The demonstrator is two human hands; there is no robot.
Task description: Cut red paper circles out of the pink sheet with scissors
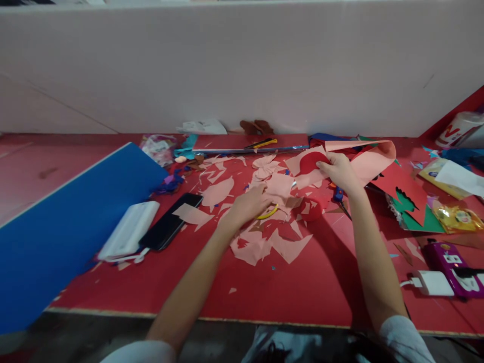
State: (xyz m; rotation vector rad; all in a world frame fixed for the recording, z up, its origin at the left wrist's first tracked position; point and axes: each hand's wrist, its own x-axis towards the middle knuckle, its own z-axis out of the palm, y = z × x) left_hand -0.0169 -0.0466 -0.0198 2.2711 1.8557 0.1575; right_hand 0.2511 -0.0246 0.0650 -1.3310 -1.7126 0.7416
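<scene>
Here, right hand [340, 172] gripping pink paper [372, 164], left hand [245, 206] on scraps [251, 247]

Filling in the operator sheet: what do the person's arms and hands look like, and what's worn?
The left hand and right hand are bare, with no gloves. Neither forearm shows a watch, band, cable or marking. The arms come out of short, loose, white-looking sleeves: the left sleeve and right sleeve.
</scene>
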